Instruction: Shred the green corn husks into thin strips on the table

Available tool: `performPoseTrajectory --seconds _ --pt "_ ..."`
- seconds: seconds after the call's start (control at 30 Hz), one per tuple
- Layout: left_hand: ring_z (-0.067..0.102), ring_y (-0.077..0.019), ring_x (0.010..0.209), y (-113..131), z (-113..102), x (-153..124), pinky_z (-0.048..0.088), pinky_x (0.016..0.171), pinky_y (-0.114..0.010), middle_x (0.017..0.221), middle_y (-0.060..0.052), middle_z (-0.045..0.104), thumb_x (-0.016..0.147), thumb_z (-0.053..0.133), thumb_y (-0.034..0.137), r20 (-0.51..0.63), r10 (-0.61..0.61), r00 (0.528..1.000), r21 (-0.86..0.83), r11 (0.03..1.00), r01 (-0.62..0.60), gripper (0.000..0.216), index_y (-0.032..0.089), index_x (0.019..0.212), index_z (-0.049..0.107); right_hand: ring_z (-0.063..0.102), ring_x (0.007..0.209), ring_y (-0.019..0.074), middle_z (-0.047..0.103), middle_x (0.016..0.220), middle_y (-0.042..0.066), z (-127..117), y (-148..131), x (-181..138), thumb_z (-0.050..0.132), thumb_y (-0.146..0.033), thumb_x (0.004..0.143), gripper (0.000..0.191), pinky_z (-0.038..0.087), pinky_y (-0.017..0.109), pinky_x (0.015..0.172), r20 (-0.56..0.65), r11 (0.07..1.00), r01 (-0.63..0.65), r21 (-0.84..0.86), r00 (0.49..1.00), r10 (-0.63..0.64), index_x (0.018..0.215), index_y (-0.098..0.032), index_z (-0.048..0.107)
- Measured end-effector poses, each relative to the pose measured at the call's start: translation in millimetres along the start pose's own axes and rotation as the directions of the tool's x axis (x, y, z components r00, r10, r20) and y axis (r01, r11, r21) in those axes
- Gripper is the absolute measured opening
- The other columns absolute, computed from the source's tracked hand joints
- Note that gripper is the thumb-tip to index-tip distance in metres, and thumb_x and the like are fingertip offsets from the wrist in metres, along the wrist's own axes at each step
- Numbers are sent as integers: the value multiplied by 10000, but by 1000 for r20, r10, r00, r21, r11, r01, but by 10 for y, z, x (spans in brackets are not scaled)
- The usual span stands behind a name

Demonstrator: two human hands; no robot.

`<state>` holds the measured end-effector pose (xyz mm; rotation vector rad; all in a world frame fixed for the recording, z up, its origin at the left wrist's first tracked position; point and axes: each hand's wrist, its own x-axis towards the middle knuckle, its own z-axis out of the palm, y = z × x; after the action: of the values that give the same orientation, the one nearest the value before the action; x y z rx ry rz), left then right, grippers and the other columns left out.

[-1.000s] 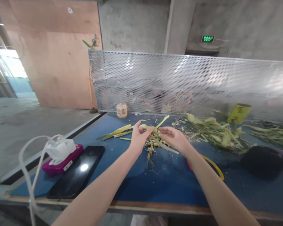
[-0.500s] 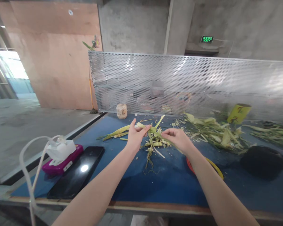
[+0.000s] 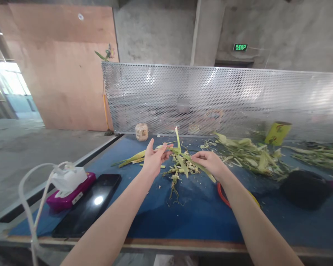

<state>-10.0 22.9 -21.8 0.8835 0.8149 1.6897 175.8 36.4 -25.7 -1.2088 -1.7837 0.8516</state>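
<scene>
Green leafy stalk is held just above the blue surface, over a small pile of pale trimmings: the left hand pinches its left end, other fingers fanned open, and the right hand is curled closed on a long green strip running down to the right. Stripping it cleanly seems to call for a firm left-hand anchor and a steady pull along the strip, not across it. Right fingertips are tucked under, so their exact hold is unclear, and a red and yellow ring is half hidden behind the right forearm.
</scene>
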Motion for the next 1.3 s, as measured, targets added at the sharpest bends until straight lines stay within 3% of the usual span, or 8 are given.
performPoseTrajectory --seconds 0.23,0.43,0.53,0.67,0.87,0.97,1.1,1.3 --pt "543 -83 482 -41 27 -18 399 455 -197 765 -73 669 640 655 221 6 22 1000 -5 1000 -22 869 173 1318 115 553 655 139 644 734 29 73 -65 -26 544 -388 675 252 386 247 603 60 999 29 22 998 -30 757 -170 636" --pt "566 -107 550 -75 102 -109 401 453 -197 749 -68 650 618 664 291 125 -84 989 88 993 73 831 144 1290 199 503 600 110 610 684 3 197 -32 -6 528 -435 687 292 356 228 561 42 964 61 260 996 -74 761 -171 627" --pt "551 -91 541 -73 129 -151 362 427 -169 709 -33 628 583 691 254 136 -97 986 135 988 79 840 140 1277 233 448 509 80 562 601 -26 243 -24 2 606 -398 626 244 333 214 507 5 913 41 406 999 -47 711 -170 599" --pt "441 -33 417 -84 125 -168 277 384 -146 554 54 534 562 701 221 131 -74 989 191 980 48 790 139 1238 301 463 524 83 555 598 -30 283 -46 -10 662 -339 580 211 351 216 520 -43 885 87 457 996 -76 681 -171 582" --pt "468 -55 475 -125 107 -151 320 438 -167 554 46 521 562 699 209 191 -114 975 230 971 69 803 127 1244 285 456 501 80 526 547 -42 242 -66 -16 687 -312 546 231 355 215 513 -260 850 186 494 964 -59 581 -175 505" --pt "491 -69 504 -121 123 -169 333 452 -177 584 31 541 569 692 235 141 -94 986 228 972 60 822 122 1258 260 427 469 71 501 517 -53 232 -71 -12 685 -329 545 250 340 211 489 -232 835 181 520 970 -65 574 -179 487" --pt "532 -89 618 -127 128 -203 389 544 -202 734 2 578 498 728 181 235 -40 971 239 971 -18 972 155 1300 180 403 450 67 473 484 -55 238 -67 -6 684 -348 547 269 321 210 467 -230 829 169 533 972 -50 549 -173 479" --pt "466 -58 587 -146 102 -191 382 573 -199 652 61 475 505 714 164 230 89 969 278 948 -153 911 195 1286 246 440 470 72 500 529 -47 219 -91 -22 640 -389 595 260 344 214 477 -170 844 131 521 984 -49 597 -177 489"
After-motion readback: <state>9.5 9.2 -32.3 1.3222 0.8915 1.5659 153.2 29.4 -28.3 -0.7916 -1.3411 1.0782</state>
